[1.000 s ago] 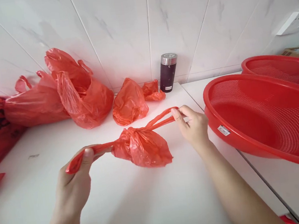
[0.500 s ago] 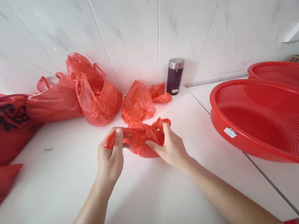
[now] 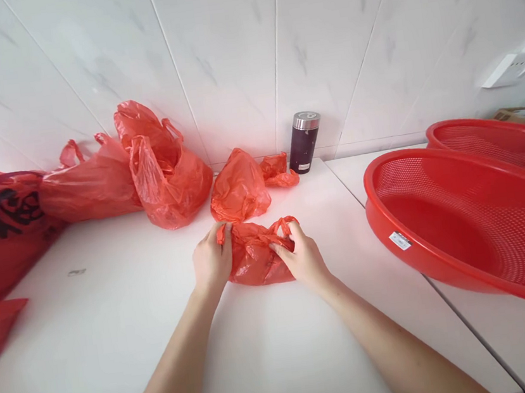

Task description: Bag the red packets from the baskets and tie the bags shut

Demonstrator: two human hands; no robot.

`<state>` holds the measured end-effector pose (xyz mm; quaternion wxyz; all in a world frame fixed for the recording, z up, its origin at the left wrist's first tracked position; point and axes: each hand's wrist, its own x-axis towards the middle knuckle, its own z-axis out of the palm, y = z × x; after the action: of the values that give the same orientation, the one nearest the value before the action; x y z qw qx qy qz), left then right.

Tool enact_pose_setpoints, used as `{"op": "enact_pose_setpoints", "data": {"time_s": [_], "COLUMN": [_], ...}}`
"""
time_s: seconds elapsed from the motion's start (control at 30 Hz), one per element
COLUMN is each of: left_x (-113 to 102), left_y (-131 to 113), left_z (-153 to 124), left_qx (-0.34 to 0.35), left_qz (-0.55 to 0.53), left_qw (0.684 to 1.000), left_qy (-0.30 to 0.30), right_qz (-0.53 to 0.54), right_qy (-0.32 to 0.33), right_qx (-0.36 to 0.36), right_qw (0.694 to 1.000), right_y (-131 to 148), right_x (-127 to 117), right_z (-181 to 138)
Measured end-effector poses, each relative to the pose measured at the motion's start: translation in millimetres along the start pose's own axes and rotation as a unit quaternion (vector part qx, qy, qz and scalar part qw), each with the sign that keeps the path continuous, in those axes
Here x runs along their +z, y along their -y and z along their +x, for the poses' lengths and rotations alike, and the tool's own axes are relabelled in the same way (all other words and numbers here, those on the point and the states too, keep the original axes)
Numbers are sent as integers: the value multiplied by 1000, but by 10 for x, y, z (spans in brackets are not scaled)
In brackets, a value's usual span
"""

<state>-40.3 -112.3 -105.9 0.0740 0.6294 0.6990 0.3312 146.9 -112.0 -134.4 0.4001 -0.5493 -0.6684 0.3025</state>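
A small knotted red plastic bag (image 3: 255, 255) lies on the white counter (image 3: 118, 342) in the middle of the view. My left hand (image 3: 211, 260) grips its left side, fingers closed around a bag handle. My right hand (image 3: 301, 257) pinches the right handle, fingers curled into the plastic. Both hands press against the bundle from either side. What is inside the bag is hidden.
Behind the bundle lie another tied red bag (image 3: 239, 188), a crumpled scrap (image 3: 278, 170) and a dark steel-capped flask (image 3: 304, 142) at the tiled wall. Larger red bags (image 3: 163, 170) pile up at the left. Two red mesh basins (image 3: 475, 215) stand at the right.
A second ago my hands pulled the bag's handles wide apart. They have since come together onto the bundle, and the handles are now bunched against it.
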Motion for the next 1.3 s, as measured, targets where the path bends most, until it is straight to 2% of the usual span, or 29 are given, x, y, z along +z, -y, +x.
{"op": "enact_pose_setpoints", "data": {"time_s": [0.4, 0.77, 0.9, 1.0, 1.07, 1.13, 1.23, 1.3], "left_x": [-38, 144, 160, 165, 166, 163, 152, 133], "left_y": [459, 500, 520, 555, 593, 641, 725, 785], "left_z": [213, 165, 161, 179, 196, 212, 231, 247], "left_qx": [-89, -66, -69, -88, -112, -140, -172, -187], "left_qz": [76, 123, 102, 58, 10, -54, -165, -239], "left_qw": [993, 990, 992, 994, 992, 984, 959, 933], "left_qy": [-7, -7, -21, -42, -62, -92, -153, -193], "right_qz": [-117, -305, -308, -240, -180, -137, -98, -80], "right_qy": [30, 33, 10, -41, -95, -141, -162, -164], "right_qx": [13, -33, -77, -93, -138, -216, -333, -372], "right_qw": [993, 951, 948, 965, 969, 956, 924, 910], "right_y": [-78, -114, -161, -167, -115, -12, 180, 271], "right_x": [30, 131, 133, 114, 104, 111, 141, 140], "right_z": [98, 54, 38, 0, -53, -129, -249, -288]}}
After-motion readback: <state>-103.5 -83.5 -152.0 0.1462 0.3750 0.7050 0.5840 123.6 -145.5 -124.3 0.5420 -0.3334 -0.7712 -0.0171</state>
